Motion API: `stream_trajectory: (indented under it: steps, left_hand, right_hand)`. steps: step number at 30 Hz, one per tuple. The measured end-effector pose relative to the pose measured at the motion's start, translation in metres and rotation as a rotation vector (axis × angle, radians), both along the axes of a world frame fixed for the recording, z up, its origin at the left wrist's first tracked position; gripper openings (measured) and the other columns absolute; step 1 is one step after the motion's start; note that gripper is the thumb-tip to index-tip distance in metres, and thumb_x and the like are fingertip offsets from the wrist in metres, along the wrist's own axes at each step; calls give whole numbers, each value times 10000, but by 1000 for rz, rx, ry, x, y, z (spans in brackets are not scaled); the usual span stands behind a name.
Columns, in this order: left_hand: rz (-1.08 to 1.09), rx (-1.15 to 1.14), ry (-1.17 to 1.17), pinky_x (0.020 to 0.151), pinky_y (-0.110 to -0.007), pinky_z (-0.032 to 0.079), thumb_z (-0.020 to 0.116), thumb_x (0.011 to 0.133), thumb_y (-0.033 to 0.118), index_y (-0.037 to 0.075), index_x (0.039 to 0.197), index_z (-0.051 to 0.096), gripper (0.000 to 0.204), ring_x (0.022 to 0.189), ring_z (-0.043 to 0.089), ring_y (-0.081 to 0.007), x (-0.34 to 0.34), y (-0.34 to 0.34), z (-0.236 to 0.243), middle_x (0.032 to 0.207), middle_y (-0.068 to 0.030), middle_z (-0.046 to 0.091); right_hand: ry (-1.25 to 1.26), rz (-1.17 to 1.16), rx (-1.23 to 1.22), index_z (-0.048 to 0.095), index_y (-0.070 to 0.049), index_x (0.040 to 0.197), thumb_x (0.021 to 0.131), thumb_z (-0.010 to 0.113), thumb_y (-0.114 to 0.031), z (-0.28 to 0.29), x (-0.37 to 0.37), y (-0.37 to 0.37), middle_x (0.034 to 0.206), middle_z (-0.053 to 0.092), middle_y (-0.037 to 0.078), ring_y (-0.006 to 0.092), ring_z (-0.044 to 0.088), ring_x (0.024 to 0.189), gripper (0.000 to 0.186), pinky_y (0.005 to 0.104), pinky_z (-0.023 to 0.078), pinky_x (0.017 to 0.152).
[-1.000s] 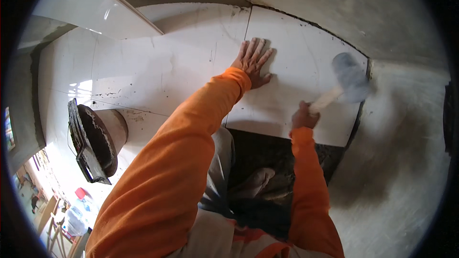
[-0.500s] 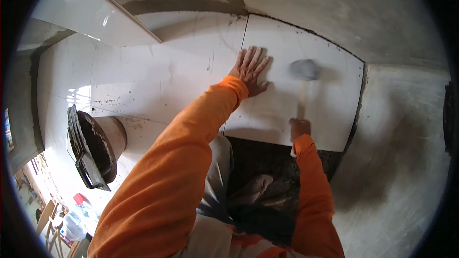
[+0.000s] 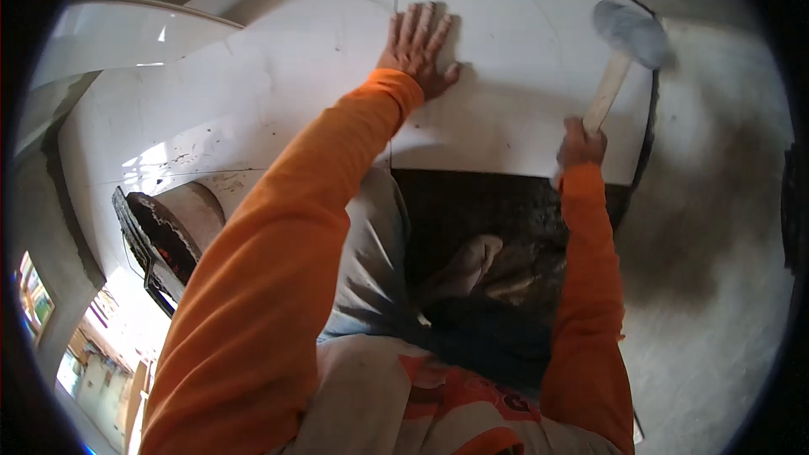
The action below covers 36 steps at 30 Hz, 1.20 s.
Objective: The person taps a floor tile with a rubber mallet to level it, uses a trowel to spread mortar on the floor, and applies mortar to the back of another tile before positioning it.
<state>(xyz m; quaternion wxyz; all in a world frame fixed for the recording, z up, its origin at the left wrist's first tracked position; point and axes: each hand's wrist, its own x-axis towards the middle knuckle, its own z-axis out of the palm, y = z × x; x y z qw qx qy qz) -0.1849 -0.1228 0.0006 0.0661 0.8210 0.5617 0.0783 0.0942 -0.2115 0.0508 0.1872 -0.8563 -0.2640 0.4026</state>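
Observation:
My left hand (image 3: 419,52) lies flat with spread fingers on a large white floor tile (image 3: 514,93), near its left joint. Wrapped round the wooden handle of a rubber mallet (image 3: 630,34) is my right hand (image 3: 581,145). The mallet's grey head is blurred by motion and shows over the tile's right side, close to the wall; whether it touches the tile I cannot tell. Below the tile's near edge lies a dark strip of bare ground (image 3: 472,202), where a bare foot (image 3: 476,257) shows.
A grey plastered wall (image 3: 708,194) rises along the right side. At the left, a mortar-crusted bucket (image 3: 181,223) lies on its side on neighbouring tiles (image 3: 278,76). A glossy white panel (image 3: 118,38) stands at the upper left. Daylight comes through an opening at the lower left.
My right hand has swung the mallet rightward, from the tile's middle toward its right edge. My left hand stays flat on the tile. The whole view has shifted.

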Motion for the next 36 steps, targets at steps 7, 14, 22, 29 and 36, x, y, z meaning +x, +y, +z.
stream_trajectory:
  steps: [7,14,22,29,36]
  left_hand:
    - [-46,6,55,1068,-496,109,418,815,518,90,1395,209,751,1336,135,-334,19,-12,6,1433,-184,189]
    - [-43,8,8,1072,-487,116,465,802,458,133,1398,213,724,1326,163,-347,13,-24,-1,1430,-185,194]
    - [6,-83,75,1085,-481,64,453,818,383,134,1409,163,704,1351,77,-341,27,-15,13,1455,-165,130]
    - [425,-145,184,1038,-598,20,306,849,473,161,1425,114,683,1360,21,-334,84,15,13,1478,-127,61]
    - [506,-227,84,1006,-645,-13,279,859,468,161,1428,94,673,1362,-23,-338,82,42,21,1483,-133,21]
  right_hand:
    - [-98,-69,161,552,87,666,755,537,-277,2,10,-4,674,598,205,338,590,651,376,452,439,659]
    - [-255,189,-53,566,60,663,732,528,-213,10,38,-27,547,553,169,316,561,532,284,444,437,592]
    - [-266,314,-185,462,-54,565,812,540,-365,32,107,-29,474,418,47,192,422,428,404,388,358,465]
    - [15,294,51,532,-43,764,830,559,-442,42,87,11,569,479,37,160,451,509,405,335,385,510]
    - [23,102,599,536,-33,793,843,596,-392,73,78,21,548,422,-30,66,357,431,368,238,298,412]
